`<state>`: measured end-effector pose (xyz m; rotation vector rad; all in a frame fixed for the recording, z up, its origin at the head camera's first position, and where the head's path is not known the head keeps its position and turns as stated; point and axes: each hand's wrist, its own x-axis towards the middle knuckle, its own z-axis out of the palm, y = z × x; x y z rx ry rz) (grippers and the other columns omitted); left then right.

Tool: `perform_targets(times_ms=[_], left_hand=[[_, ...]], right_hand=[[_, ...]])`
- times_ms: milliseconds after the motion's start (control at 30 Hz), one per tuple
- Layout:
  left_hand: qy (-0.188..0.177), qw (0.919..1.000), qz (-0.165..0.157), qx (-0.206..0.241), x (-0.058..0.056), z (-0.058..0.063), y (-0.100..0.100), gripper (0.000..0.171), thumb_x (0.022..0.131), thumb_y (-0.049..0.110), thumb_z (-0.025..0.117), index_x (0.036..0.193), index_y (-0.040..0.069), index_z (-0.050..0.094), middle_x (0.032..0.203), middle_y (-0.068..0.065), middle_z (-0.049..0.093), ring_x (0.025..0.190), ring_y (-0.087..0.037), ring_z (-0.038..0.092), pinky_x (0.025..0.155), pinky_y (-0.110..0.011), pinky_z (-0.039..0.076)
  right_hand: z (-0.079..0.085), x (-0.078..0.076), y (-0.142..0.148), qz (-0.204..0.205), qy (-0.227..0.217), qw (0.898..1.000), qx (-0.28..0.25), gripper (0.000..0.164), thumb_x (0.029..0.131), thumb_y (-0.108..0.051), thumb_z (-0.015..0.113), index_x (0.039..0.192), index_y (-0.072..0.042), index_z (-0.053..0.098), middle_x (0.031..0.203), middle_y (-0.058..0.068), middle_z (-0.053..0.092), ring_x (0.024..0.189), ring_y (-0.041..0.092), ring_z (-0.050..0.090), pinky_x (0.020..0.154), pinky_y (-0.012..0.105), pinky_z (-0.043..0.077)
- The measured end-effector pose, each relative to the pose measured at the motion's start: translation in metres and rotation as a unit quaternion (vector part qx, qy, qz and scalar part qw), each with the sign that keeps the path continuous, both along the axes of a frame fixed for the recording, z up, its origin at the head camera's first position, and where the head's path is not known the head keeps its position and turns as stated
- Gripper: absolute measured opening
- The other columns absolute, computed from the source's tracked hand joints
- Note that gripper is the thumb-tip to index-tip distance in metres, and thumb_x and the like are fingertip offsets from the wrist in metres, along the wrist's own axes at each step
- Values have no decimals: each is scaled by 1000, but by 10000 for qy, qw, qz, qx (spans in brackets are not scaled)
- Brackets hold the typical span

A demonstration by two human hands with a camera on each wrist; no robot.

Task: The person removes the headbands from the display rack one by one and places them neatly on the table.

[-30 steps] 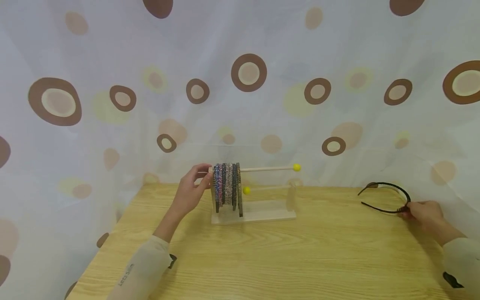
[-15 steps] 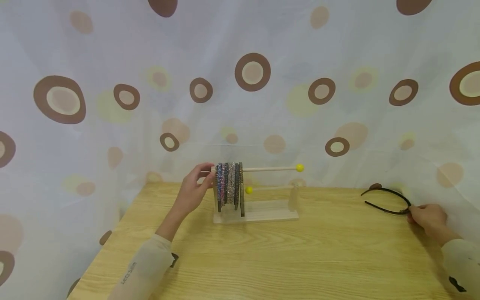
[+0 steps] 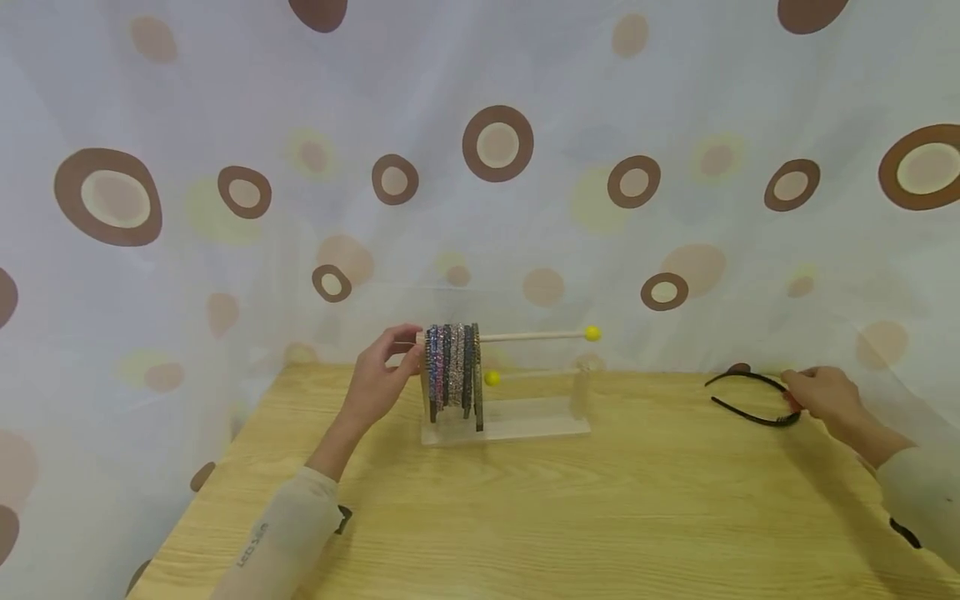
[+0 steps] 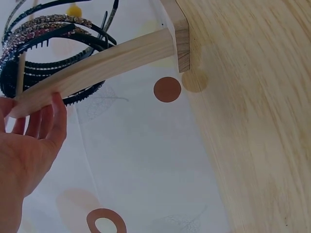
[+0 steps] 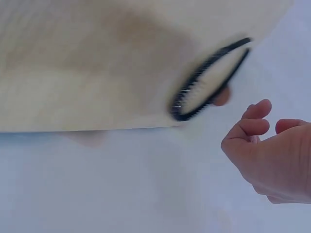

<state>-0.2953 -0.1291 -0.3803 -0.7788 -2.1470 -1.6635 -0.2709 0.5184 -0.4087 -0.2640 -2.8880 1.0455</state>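
Head view: on a wooden stand [image 3: 532, 421] at the centre of the table [image 3: 562, 517], several glittery headbands [image 3: 453, 367] in blue, pink, silver and black, hung side by side on the upper rod [image 3: 528, 337] and crowded at its left end. Farther right along the same rod, bare wood out to a yellow ball [image 3: 592, 333]. Below, on a lower rod [image 3: 540, 374] reaching left from the right upright, a second yellow ball [image 3: 492, 378] at the tip.

Well apart to the right, on the far right of the table near the patterned curtain [image 3: 525, 233], a loose black headband [image 5: 197, 73]. Lying with its long axis roughly left to right, open ends pointing left toward the stand, toothed curved end to the right. Nearest to the right hand [image 3: 828, 400] at that curved end, overlapped by the fingertips from above; in the right wrist view, clear of the hand, with a gap between.

On the right, fingers loosely bent and parted from the thumb. With the left hand [image 3: 375, 383], pinching the top of the stand's left upright, just beside the hung headbands, fingers curled against the wood.
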Motion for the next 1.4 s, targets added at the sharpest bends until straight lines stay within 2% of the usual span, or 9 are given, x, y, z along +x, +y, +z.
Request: perform_targets(times_ms=[100, 200, 333, 467, 600, 733, 867, 1067, 1400], left_hand=[[32, 10000, 81, 42, -1, -1, -1, 33, 104, 3, 59, 133, -11, 54, 126, -25, 59, 115, -39, 60, 81, -33, 61], [25, 9999, 121, 53, -7, -7, -1, 33, 104, 4, 59, 133, -11, 55, 126, -25, 60, 114, -39, 61, 81, -32, 61], [23, 9999, 146, 61, -21, -21, -3, 35, 104, 6, 60, 135, -9, 55, 127, -25, 60, 115, -39, 60, 80, -32, 61], [79, 9997, 191, 112, -29, -27, -5, 35, 104, 13, 62, 136, -1, 57, 127, -20, 61, 116, -34, 61, 80, -32, 61], [84, 9996, 204, 170, -30, -27, -6, 35, 104, 19, 64, 135, 3, 59, 126, -15, 62, 115, -29, 62, 80, -33, 61], [17, 9997, 199, 173, -29, -29, -7, 38, 103, 23, 64, 135, 2, 59, 126, -11, 63, 114, -28, 63, 80, -33, 61], [67, 9996, 153, 207, -30, -32, -6, 39, 103, 24, 64, 134, 2, 59, 126, -11, 63, 113, -29, 63, 80, -34, 62], [24, 9997, 97, 231, -30, -34, -5, 37, 104, 21, 64, 135, 2, 59, 127, -12, 62, 114, -30, 63, 80, -33, 61], [34, 9994, 126, 308, -29, -34, -5, 37, 104, 18, 63, 136, 1, 58, 128, -15, 61, 115, -31, 62, 80, -33, 62]], right_hand=[[22, -4, -31, 346, 137, 9993, -4, 65, 109, -36, 37, 133, 24, 43, 94, 10, 71, 83, 26, 67, 78, 53, 56], [42, -2, -66, 606, 331, 9976, 50, 66, 109, -40, 39, 137, 19, 43, 102, 15, 72, 84, 23, 68, 82, 58, 53], [62, 6, -116, 841, 797, 9933, 34, 59, 109, -40, 44, 137, 11, 51, 107, 17, 70, 82, 19, 67, 77, 44, 56], [72, 11, -166, 865, 1530, 9844, -95, 50, 108, -40, 47, 131, 2, 60, 104, 14, 71, 79, 16, 66, 65, 28, 53], [75, 10, -214, 670, 2124, 9737, -472, 45, 106, -46, 51, 124, -8, 67, 97, 7, 72, 78, 15, 65, 60, 29, 47], [72, 7, -256, 831, 2375, 9610, -1149, 41, 105, -46, 55, 119, -10, 69, 94, 5, 72, 78, 20, 66, 55, 31, 44], [64, 1, -290, 1198, 2255, 9468, -1957, 37, 105, -41, 58, 115, -7, 70, 94, 9, 71, 81, 29, 67, 57, 27, 49], [51, -8, -334, 1543, 1626, 9297, -2922, 35, 104, -35, 61, 113, -3, 70, 96, 14, 71, 85, 36, 66, 66, 28, 54], [42, -18, -396, 1899, 621, 9190, -3398, 42, 103, -40, 61, 120, -2, 68, 107, 19, 69, 93, 36, 67, 69, 30, 54]])
